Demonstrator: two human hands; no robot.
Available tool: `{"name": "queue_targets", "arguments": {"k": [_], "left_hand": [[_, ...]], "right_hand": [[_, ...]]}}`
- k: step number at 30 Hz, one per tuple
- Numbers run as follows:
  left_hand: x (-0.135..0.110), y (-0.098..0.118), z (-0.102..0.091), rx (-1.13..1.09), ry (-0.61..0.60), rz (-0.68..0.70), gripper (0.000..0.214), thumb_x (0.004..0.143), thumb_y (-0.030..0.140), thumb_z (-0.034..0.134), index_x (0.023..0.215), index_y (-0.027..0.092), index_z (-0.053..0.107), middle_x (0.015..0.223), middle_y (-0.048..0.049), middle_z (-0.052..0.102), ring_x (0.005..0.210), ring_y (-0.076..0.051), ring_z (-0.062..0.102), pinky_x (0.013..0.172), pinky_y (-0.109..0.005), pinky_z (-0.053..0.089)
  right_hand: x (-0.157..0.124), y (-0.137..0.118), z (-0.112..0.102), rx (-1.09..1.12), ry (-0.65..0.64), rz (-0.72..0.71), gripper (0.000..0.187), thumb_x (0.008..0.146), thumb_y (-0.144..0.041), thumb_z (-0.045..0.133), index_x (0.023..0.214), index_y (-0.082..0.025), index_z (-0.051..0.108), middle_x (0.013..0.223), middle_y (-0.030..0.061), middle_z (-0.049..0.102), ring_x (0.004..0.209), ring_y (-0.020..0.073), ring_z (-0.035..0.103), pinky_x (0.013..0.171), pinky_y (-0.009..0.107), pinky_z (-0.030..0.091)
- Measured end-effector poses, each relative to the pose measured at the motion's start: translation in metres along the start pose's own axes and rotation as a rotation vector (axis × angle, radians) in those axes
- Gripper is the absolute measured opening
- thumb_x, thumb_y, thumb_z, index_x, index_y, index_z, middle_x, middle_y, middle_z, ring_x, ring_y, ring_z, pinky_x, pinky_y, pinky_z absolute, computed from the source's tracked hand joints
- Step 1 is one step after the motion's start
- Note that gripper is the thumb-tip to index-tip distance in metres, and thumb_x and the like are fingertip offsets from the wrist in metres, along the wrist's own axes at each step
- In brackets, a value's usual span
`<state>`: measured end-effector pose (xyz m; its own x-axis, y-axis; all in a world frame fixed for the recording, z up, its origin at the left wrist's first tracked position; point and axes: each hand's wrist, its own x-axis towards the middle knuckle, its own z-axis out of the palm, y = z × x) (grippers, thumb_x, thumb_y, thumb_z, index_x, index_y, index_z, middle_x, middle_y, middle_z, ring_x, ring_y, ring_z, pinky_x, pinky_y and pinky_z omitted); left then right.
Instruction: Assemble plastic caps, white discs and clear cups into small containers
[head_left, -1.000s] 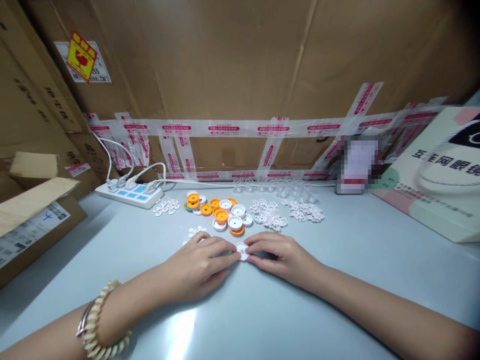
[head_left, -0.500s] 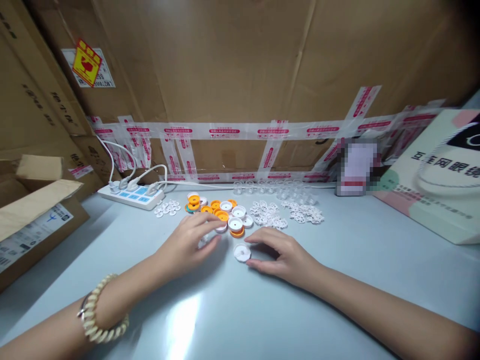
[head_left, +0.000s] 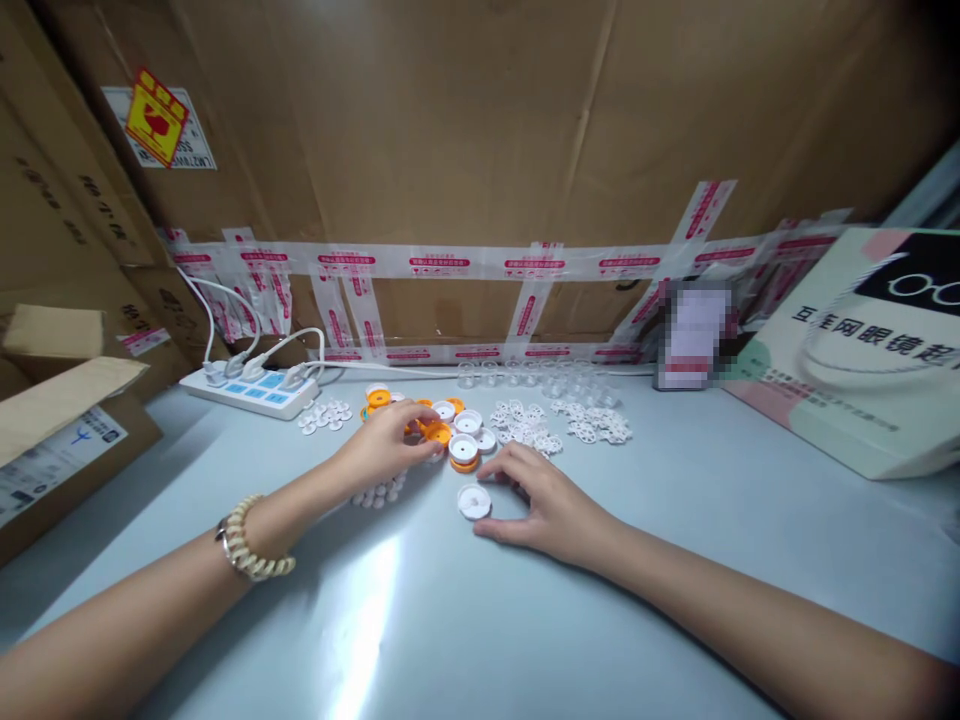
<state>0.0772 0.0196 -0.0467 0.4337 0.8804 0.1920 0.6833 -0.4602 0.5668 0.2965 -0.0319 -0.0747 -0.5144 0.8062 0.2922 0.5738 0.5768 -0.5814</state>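
My left hand (head_left: 394,437) reaches into a cluster of round plastic caps, its thumb and fingers closed around an orange cap (head_left: 437,434). Just right of it, a white cap (head_left: 463,448) rests on another orange one (head_left: 464,465). A round white piece (head_left: 474,503) with a small part at its middle lies flat on the table in front of the cluster. My right hand (head_left: 540,500) rests beside this piece with thumb and fingers apart, the fingertips curved near its right rim. Small white parts (head_left: 381,490) lie partly hidden under my left wrist.
White lacy pieces (head_left: 525,425) and a second such heap (head_left: 592,422) lie behind my right hand. Clear plastic parts (head_left: 532,375) line the back. A power strip (head_left: 247,392), a phone (head_left: 694,335), a paper bag (head_left: 847,370) and cardboard boxes (head_left: 67,450) surround the table.
My left hand has moved forward onto the orange cap and closed on it, uncovering small white parts behind. My right hand stays by the white piece. The view has shifted slightly.
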Motion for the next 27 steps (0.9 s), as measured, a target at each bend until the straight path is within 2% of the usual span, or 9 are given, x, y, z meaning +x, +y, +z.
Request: {"name": "queue_targets", "arguments": {"k": [2, 5, 8, 11, 14, 18, 22, 27], "left_hand": [[0.0, 0.003, -0.004, -0.134, 0.013, -0.082, 0.037, 0.069, 0.036, 0.064, 0.1, 0.015, 0.063, 0.095, -0.0082, 0.064, 0.081, -0.02, 0.058, 0.073, -0.032, 0.046], [-0.001, 0.01, -0.016, -0.499, -0.01, -0.246, 0.042, 0.069, 0.037, 0.065, 0.105, 0.015, 0.061, 0.098, -0.0083, 0.065, 0.083, -0.019, 0.059, 0.071, -0.03, 0.046], [-0.004, 0.019, -0.025, -0.899, -0.072, -0.383, 0.033, 0.076, 0.034, 0.058, 0.103, 0.016, 0.063, 0.103, -0.0085, 0.065, 0.082, -0.016, 0.06, 0.066, -0.026, 0.046], [-0.008, 0.026, -0.023, -1.114, -0.118, -0.485, 0.026, 0.08, 0.028, 0.053, 0.098, 0.015, 0.064, 0.102, -0.0082, 0.065, 0.077, -0.013, 0.059, 0.066, -0.024, 0.046], [-0.011, 0.027, -0.015, -1.143, -0.139, -0.488, 0.019, 0.08, 0.025, 0.053, 0.092, 0.016, 0.064, 0.094, -0.0057, 0.066, 0.076, -0.013, 0.058, 0.067, -0.024, 0.046], [-0.015, 0.022, -0.009, -0.972, -0.257, -0.418, 0.016, 0.076, 0.029, 0.061, 0.08, 0.014, 0.066, 0.082, -0.0027, 0.064, 0.069, -0.01, 0.053, 0.062, -0.021, 0.042], [-0.019, 0.026, -0.011, -0.762, -0.384, -0.352, 0.023, 0.073, 0.033, 0.066, 0.088, 0.016, 0.066, 0.08, 0.0003, 0.062, 0.068, -0.009, 0.05, 0.063, -0.019, 0.039], [-0.023, 0.035, -0.013, -0.782, -0.583, -0.346, 0.025, 0.073, 0.03, 0.067, 0.093, 0.016, 0.066, 0.086, -0.0004, 0.064, 0.076, -0.01, 0.054, 0.074, -0.022, 0.041]], "right_hand": [[0.0, 0.0, 0.0, 0.004, -0.001, 0.001, 0.032, 0.067, -0.03, 0.072, 0.091, -0.019, 0.056, 0.09, 0.0049, 0.055, 0.087, 0.0205, 0.053, 0.076, 0.035, 0.044], [0.001, 0.001, 0.001, 0.003, -0.009, -0.003, 0.033, 0.066, -0.031, 0.073, 0.092, -0.018, 0.057, 0.09, 0.0048, 0.056, 0.087, 0.0204, 0.053, 0.077, 0.034, 0.044], [0.002, 0.0, 0.001, 0.001, -0.013, 0.005, 0.033, 0.066, -0.03, 0.073, 0.092, -0.018, 0.058, 0.091, 0.0051, 0.056, 0.088, 0.0205, 0.053, 0.077, 0.034, 0.043], [0.002, 0.0, 0.0, 0.024, -0.022, 0.019, 0.032, 0.066, -0.028, 0.073, 0.093, -0.017, 0.059, 0.092, 0.006, 0.057, 0.089, 0.0209, 0.053, 0.078, 0.034, 0.043], [0.002, 0.0, 0.0, 0.067, -0.029, 0.02, 0.028, 0.067, -0.025, 0.072, 0.091, -0.016, 0.061, 0.093, 0.0066, 0.057, 0.089, 0.0209, 0.054, 0.079, 0.035, 0.043], [0.001, 0.002, 0.001, 0.12, -0.021, -0.014, 0.024, 0.068, -0.023, 0.071, 0.089, -0.016, 0.061, 0.092, 0.0062, 0.057, 0.088, 0.0198, 0.054, 0.078, 0.034, 0.043], [0.0, 0.003, 0.001, 0.126, -0.018, -0.037, 0.026, 0.066, -0.024, 0.072, 0.089, -0.017, 0.062, 0.089, 0.0058, 0.056, 0.086, 0.0196, 0.054, 0.077, 0.034, 0.043], [-0.003, 0.003, 0.0, 0.134, -0.038, -0.067, 0.026, 0.066, -0.026, 0.072, 0.088, -0.018, 0.063, 0.089, 0.0055, 0.055, 0.086, 0.0197, 0.054, 0.077, 0.034, 0.043]]}}
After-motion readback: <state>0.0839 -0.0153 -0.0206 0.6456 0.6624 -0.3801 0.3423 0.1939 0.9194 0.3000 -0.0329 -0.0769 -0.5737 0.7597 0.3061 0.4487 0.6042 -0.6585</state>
